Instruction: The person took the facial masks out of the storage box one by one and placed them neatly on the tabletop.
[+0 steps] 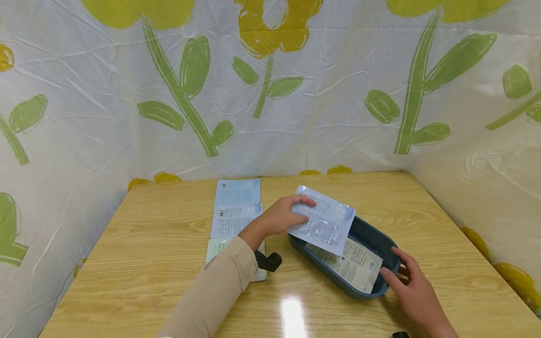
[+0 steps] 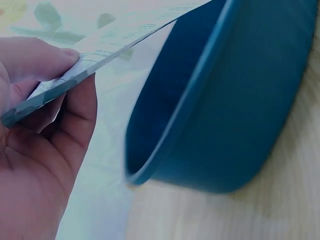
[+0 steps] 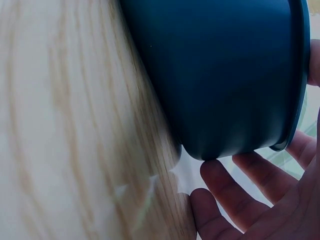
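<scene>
My left hand [image 1: 281, 216] pinches a pale blue flat packet [image 1: 325, 220] by its left side, holding it tilted over the far-left end of a dark blue oval tub [image 1: 329, 272]. In the left wrist view, the thumb lies on the printed face of the packet [image 2: 120, 37] and the fingers are behind it. A cream printed packet [image 1: 359, 263] lies inside the tub, partly hidden under the held one. My right hand [image 1: 416, 291] grips the tub's near-right end, thumb at the rim; in the right wrist view, fingertips touch the outer wall [image 3: 225, 90].
On the wooden table [image 1: 160, 249], left of the tub, three packets lie in a column: a blue one [image 1: 238, 191] at the back, a pale blue one [image 1: 232, 223], and a greenish one [image 1: 216, 246] partly behind the left forearm. A flower-printed sheet [image 1: 321, 131] hangs around the table.
</scene>
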Action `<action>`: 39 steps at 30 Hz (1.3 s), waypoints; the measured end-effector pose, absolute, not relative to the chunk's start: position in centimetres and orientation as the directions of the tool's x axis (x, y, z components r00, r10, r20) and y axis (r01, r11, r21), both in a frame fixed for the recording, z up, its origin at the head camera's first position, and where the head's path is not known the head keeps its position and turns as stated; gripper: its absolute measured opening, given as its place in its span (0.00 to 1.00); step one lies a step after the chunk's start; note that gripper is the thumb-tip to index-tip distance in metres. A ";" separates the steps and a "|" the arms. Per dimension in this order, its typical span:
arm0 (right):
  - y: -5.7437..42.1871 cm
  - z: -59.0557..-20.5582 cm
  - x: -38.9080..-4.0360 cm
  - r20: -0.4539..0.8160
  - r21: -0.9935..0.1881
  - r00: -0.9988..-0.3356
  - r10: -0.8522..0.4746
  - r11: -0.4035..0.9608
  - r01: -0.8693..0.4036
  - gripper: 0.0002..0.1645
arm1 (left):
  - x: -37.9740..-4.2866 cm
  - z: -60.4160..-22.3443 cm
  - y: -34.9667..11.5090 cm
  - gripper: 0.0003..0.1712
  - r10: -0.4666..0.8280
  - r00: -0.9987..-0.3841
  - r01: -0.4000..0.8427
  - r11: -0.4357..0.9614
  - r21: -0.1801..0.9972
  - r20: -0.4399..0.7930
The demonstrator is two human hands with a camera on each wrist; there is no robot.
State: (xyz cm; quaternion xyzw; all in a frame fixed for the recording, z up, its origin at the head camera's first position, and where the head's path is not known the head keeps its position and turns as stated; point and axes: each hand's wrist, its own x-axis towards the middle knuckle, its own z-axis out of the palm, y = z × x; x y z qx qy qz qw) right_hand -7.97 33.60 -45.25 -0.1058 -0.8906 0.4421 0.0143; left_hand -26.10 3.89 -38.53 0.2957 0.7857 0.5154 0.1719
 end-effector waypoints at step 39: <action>33.5 -45.1 -8.3 -0.122 -0.779 -0.971 0.205 0.587 0.221 0.48 | -30.0 -38.7 -15.3 0.31 0.347 -0.937 0.071 0.312 0.947 -0.044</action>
